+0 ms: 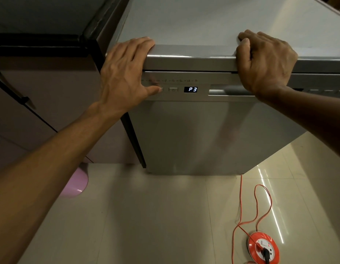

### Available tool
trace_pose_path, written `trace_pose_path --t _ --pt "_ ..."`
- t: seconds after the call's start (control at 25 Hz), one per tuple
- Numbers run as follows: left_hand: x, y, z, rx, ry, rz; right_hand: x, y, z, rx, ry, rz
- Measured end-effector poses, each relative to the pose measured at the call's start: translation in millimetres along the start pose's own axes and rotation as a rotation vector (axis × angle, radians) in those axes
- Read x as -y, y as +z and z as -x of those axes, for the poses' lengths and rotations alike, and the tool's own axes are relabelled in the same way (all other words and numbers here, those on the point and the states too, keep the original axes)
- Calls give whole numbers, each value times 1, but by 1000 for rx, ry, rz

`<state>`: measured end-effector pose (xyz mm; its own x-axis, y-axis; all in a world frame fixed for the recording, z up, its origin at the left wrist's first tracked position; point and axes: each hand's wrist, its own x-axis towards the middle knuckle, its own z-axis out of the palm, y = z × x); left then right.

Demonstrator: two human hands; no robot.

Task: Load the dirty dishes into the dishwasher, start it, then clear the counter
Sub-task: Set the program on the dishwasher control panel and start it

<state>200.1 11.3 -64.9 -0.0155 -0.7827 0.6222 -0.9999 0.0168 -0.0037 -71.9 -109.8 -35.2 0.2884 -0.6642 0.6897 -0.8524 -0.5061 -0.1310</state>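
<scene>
A silver freestanding dishwasher (pixel 194 130) stands in front of me with its door closed. Its display (pixel 190 89) reads P3. My left hand (pixel 125 73) lies over the top front edge, fingers on the lid, and its thumb presses a button on the control panel (pixel 174 89). My right hand (pixel 264 60) rests on the top front edge to the right, fingers curled over the lid's rim, just above the door handle (pixel 222 91). No dishes are in view.
A dark counter edge (pixel 51 40) and mauve cabinet doors (pixel 41 111) lie to the left. A pink round object (pixel 77 183) sits on the tiled floor by the cabinet. An orange cable (pixel 241 206) runs to a red extension reel (pixel 263 246) at the lower right.
</scene>
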Motion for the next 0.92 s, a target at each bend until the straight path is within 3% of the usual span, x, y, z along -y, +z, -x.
trace_pose_path --t 0.92 --pt "5 4 1 -37 39 -7 1 2 -2 -10 -6 -30"
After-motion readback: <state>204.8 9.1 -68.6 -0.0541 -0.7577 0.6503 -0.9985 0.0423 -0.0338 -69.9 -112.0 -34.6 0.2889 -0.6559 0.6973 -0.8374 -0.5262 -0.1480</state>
